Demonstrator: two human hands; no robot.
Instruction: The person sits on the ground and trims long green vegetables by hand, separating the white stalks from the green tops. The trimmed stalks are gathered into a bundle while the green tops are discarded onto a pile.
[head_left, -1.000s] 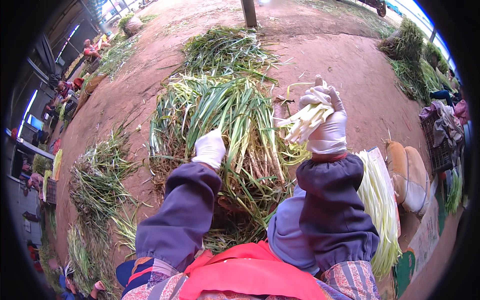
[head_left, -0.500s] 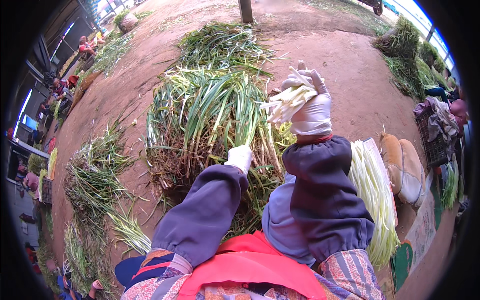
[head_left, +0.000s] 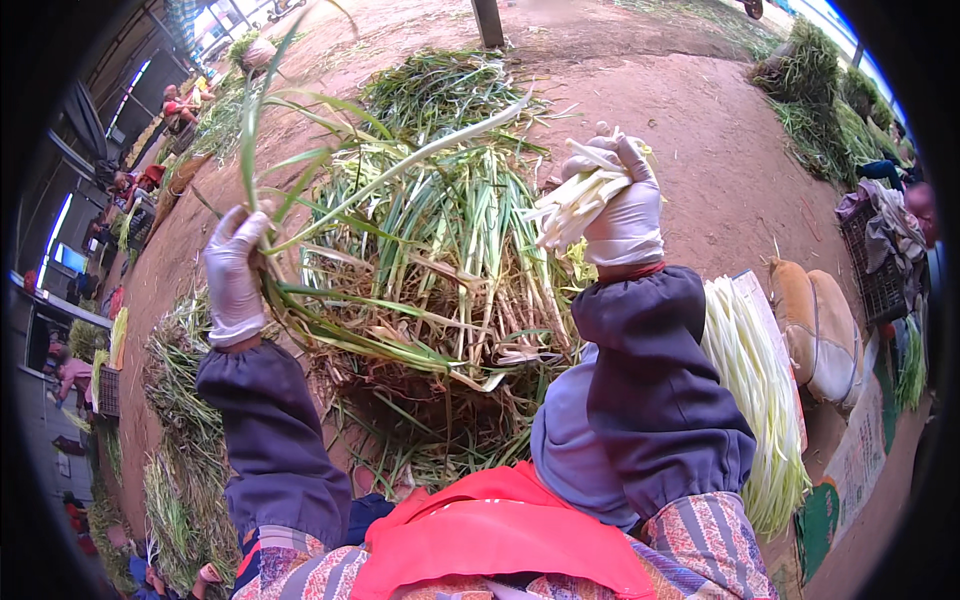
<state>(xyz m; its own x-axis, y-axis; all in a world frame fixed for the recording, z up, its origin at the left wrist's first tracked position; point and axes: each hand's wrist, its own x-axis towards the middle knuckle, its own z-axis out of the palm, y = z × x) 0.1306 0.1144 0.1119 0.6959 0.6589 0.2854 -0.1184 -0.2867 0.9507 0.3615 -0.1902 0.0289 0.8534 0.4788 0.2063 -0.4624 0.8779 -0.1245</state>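
Note:
My left hand (head_left: pixel 238 270), in a white glove, is raised at the left and closed on long green leaves (head_left: pixel 310 205) of a garlic-like plant. Its leaves arch and trail rightward, one pale stalk reaching up and right. In front of me lies a heap of garlic-like plants (head_left: pixel 450 240), green leaves pointing away and brown roots toward me. To the right of the heap, my gloved right hand (head_left: pixel 625 205) grips a bunch of pale stalks (head_left: pixel 580 205), their cut-looking ends pointing left. The lower parts of that bunch are hidden by my fingers.
A long pile of pale stalks (head_left: pixel 750 400) lies right of my right forearm. Beyond it are tan padded bundles (head_left: pixel 815 325) and a dark crate (head_left: pixel 870 265). Leafy waste (head_left: pixel 190 400) spreads at the left. A post (head_left: pixel 488 22) stands ahead; other people (head_left: pixel 180 105) sit at far left.
My left hand has moved from the near edge of the heap up and to the left, with leaves now in it. My right hand has stayed nearly still with its bunch.

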